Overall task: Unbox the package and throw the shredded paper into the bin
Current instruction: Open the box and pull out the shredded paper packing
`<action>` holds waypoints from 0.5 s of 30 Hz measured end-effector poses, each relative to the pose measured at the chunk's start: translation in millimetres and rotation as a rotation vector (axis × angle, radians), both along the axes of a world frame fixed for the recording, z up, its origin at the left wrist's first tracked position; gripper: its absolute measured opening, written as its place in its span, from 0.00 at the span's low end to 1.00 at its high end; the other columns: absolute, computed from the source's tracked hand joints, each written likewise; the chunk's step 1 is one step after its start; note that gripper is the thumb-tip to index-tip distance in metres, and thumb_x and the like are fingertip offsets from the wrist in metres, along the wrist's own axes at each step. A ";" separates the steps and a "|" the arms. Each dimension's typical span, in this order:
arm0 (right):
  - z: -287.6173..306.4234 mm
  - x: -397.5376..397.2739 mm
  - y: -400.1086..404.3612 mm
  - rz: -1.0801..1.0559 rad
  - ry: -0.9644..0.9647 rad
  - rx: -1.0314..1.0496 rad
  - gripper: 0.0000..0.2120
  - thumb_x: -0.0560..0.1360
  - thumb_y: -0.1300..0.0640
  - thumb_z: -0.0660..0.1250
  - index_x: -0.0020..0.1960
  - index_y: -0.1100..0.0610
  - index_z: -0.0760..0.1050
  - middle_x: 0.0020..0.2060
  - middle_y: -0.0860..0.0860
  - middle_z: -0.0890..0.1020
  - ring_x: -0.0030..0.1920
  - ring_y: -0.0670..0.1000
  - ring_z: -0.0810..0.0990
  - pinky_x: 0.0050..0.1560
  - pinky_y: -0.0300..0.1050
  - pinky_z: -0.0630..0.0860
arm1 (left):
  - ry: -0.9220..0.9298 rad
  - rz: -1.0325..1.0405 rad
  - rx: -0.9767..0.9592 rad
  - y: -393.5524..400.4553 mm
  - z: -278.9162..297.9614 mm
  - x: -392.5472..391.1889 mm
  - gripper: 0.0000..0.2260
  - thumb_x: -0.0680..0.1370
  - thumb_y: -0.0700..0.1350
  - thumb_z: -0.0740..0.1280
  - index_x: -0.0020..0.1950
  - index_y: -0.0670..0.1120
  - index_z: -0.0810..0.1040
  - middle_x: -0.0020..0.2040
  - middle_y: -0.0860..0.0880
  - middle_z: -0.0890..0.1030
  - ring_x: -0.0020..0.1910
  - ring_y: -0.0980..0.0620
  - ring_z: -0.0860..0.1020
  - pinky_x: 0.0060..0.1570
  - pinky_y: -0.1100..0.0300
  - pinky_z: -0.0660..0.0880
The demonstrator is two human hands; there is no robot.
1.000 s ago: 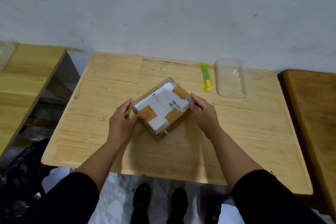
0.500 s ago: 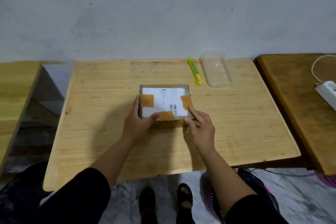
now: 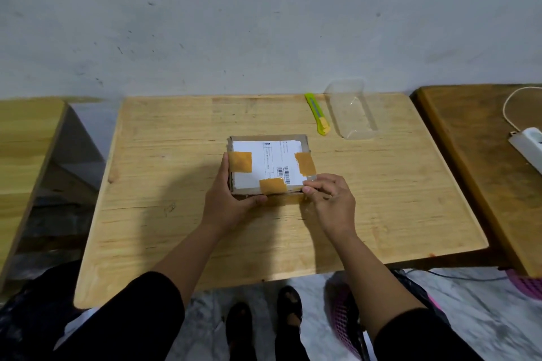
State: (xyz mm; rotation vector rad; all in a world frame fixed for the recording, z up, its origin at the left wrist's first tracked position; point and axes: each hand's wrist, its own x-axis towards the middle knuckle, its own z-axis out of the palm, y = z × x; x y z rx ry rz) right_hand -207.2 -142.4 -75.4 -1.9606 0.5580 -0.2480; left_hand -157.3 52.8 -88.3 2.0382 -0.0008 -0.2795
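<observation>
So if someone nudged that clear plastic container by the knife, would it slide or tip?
The clear plastic container looks thin-walled and empty, so it is probably very light and would skate across the smooth wooden table. It sits low and wide, so tipping seems unlikely. It may flex if squeezed.

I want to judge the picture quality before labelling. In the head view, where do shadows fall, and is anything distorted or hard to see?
Head view: a soft dark shadow lies on the pale wooden table left of the taped brown cardboard box, near the left hand; table edges bow from the wide-angle lens; the clear plastic container shows faintly; label print is unreadable.
</observation>
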 end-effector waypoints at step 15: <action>17.2 9.5 -2.7 0.029 -0.093 0.051 0.04 0.70 0.65 0.70 0.40 0.57 0.81 0.52 0.51 0.76 0.51 0.36 0.73 0.50 0.19 0.66 | 0.030 0.065 -0.076 -1.5 -0.2 -2.3 0.45 0.67 0.52 0.75 0.76 0.55 0.50 0.71 0.53 0.69 0.67 0.52 0.69 0.61 0.59 0.67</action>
